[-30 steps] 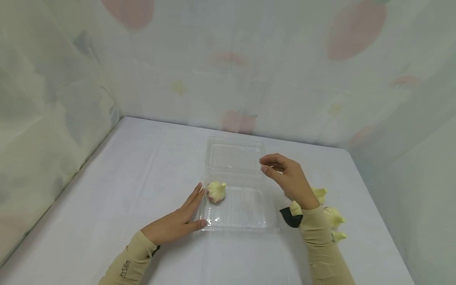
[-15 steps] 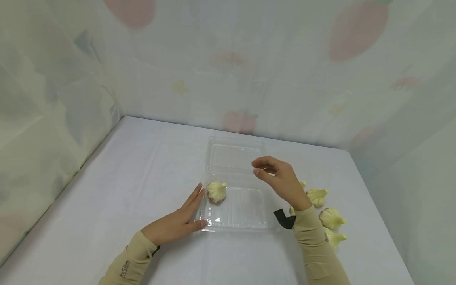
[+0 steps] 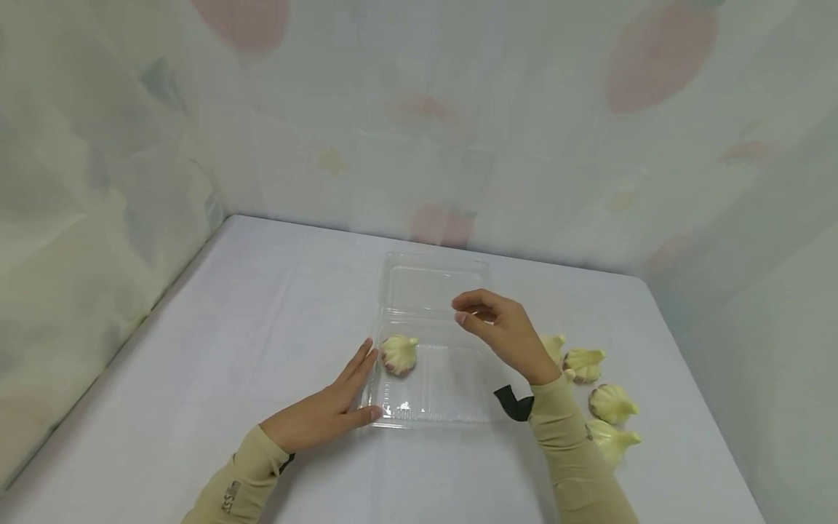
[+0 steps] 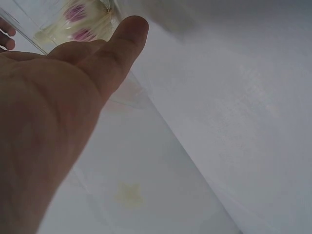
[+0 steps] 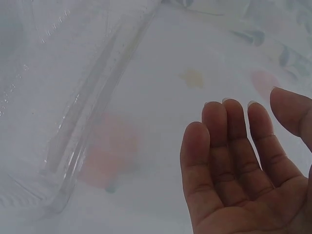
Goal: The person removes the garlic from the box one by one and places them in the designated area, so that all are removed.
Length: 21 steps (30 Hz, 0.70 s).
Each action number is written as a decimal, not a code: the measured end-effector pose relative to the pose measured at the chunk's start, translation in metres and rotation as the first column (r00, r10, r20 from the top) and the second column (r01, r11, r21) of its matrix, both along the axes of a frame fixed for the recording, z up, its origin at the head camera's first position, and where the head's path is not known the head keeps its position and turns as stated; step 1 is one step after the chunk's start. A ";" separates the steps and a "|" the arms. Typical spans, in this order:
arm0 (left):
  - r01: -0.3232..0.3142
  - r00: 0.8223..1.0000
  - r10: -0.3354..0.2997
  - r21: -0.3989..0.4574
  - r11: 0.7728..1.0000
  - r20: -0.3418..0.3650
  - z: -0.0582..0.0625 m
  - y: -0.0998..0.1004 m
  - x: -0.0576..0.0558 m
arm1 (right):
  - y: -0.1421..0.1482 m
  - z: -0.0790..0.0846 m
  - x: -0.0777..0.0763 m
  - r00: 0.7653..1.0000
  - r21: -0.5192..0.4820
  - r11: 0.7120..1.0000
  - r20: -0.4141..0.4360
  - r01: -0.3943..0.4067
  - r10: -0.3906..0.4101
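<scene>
A clear plastic clamshell box (image 3: 452,386) lies on the white table with its lid (image 3: 433,285) folded back, away from the person. One garlic bulb (image 3: 398,354), pale yellow with purple streaks, sits at the left inside the base. Along the box's left side rests the left hand (image 3: 324,415), fingers straight and thumb at the front left corner. Above the right part of the box hovers the right hand (image 3: 504,331), fingers gently bent. In the right wrist view its palm and fingers (image 5: 219,161) hold nothing.
Several more garlic bulbs (image 3: 612,403) lie on the table right of the box, beside and partly behind the right forearm. A black strap (image 3: 513,404) sticks out at the right wrist. Printed cloth (image 3: 314,94) hangs behind and on both sides of the table.
The right hand has drifted left and slightly down over the box, and its sleeve now uncovers more of the garlic bulbs. The left hand and the bulb in the box have stayed put.
</scene>
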<state>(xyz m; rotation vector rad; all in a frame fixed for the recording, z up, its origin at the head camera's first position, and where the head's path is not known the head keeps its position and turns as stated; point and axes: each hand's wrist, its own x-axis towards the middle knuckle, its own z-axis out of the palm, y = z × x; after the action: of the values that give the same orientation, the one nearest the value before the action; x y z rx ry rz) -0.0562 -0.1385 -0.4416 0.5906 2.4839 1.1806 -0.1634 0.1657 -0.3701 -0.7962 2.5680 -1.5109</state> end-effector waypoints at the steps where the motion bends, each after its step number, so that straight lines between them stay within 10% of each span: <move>1: 0.001 1.000 -0.001 -0.001 1.000 0.000 0.000 0.000 0.000 | -0.001 -0.001 0.000 1.000 -0.003 1.000 0.003 -0.003 0.003; 21: 0.005 1.000 -0.005 0.017 1.000 0.001 -0.002 0.001 -0.002 | -0.017 -0.024 -0.013 0.997 -0.036 0.999 0.073 -0.031 0.033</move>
<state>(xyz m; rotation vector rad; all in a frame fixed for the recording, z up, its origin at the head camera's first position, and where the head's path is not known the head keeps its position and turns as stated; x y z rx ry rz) -0.0586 -0.1376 -0.4435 0.6007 2.4722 1.2005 -0.1763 0.1490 -0.3936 -0.7663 2.4710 -1.5497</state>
